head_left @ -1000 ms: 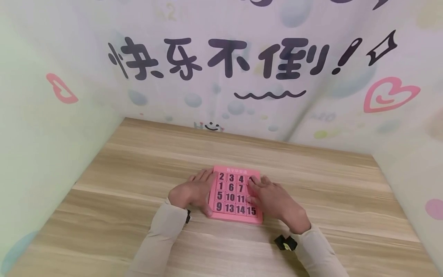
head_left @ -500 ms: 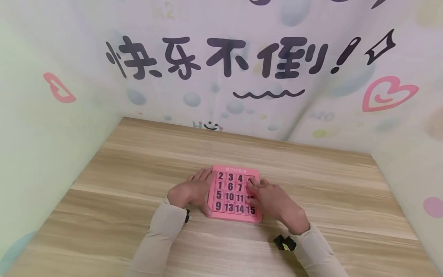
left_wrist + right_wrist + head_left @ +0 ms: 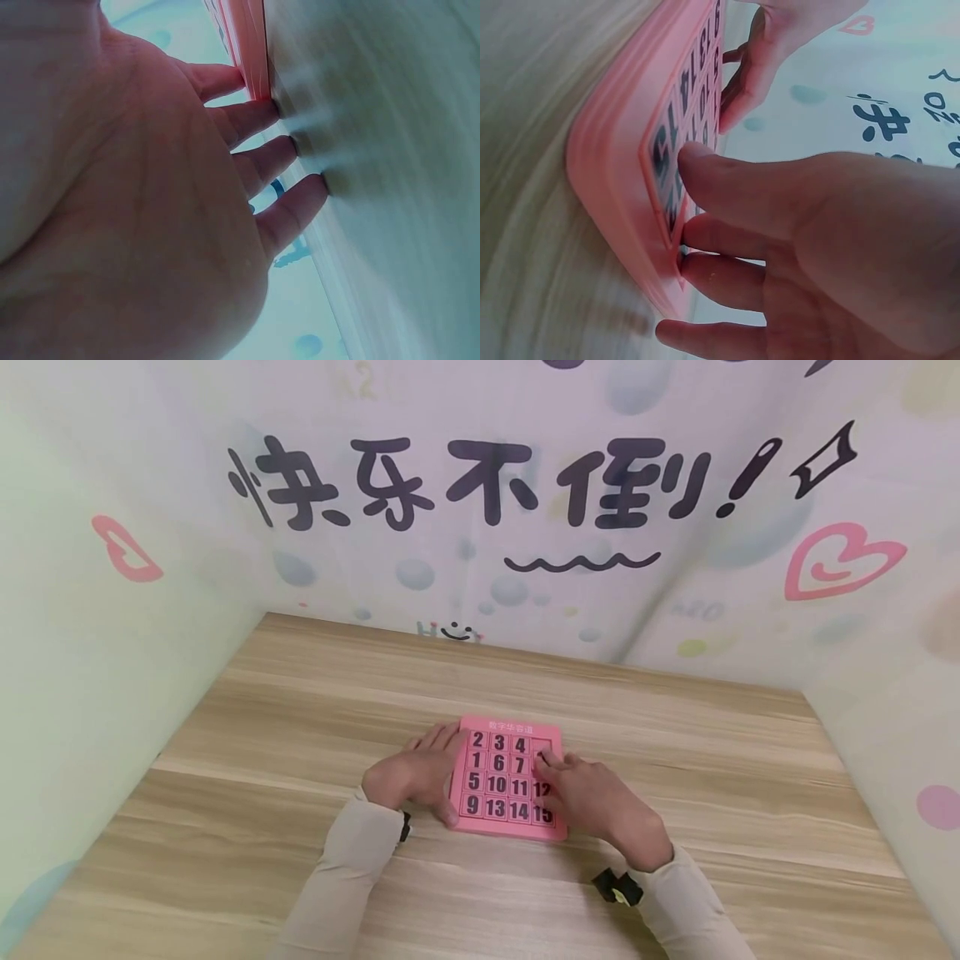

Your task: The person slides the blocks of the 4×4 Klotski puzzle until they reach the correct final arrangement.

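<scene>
A pink number sliding puzzle (image 3: 510, 825) lies flat on the wooden table. Its visible tiles carry black numerals, and an outlined slot (image 3: 542, 745) without a tile shows at the top right. My left hand (image 3: 416, 777) rests along the puzzle's left edge, with the thumb by the lower corner. In the left wrist view its extended fingers (image 3: 262, 165) touch the pink side and the tabletop. My right hand (image 3: 600, 802) lies over the right column. The right wrist view shows its thumb (image 3: 735, 176) on the 15 tile (image 3: 666, 154) and fingertips near the frame; tiles beneath are partly hidden.
The wooden table (image 3: 322, 693) extends around the puzzle. Behind it hangs a pale printed cloth (image 3: 465, 577) with black characters and hearts. A black bow-like item (image 3: 618, 887) sits at the right cuff, and another dark one (image 3: 406, 827) at the left.
My right thumb has slid slightly down the right column, so the 12 now shows and the 15 is partly covered. More of the top-right slot is visible. My left hand stays put.
</scene>
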Demonstrator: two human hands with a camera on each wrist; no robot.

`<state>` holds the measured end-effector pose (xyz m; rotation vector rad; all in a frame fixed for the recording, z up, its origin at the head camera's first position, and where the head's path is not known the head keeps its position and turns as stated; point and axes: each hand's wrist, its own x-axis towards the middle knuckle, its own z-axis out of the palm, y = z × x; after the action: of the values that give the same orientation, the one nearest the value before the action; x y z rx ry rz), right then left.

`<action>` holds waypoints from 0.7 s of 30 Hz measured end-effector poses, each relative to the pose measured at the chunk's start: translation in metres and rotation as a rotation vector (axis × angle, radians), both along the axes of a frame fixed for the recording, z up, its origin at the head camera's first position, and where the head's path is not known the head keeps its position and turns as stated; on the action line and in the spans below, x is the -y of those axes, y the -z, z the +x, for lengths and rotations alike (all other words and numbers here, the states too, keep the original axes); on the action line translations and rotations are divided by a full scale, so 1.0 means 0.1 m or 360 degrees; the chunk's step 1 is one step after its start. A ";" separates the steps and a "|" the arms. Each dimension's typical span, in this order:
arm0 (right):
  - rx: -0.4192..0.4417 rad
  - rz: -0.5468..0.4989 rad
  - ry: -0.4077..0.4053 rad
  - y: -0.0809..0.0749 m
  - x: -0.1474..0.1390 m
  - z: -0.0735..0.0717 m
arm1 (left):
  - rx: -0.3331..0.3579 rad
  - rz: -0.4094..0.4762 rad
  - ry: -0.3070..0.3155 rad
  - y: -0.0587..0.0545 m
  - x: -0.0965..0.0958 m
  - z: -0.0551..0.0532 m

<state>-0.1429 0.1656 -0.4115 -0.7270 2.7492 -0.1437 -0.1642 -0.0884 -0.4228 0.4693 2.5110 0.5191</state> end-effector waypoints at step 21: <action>0.0015 0.0006 -0.0019 -0.06 0.01 0.03 | 0.0030 0.0003 -0.0011 -0.01 -0.01 0.00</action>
<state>-0.1396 0.1649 -0.4054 -0.7396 2.7350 -0.1390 -0.1640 -0.0873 -0.4219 0.4542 2.4955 0.5261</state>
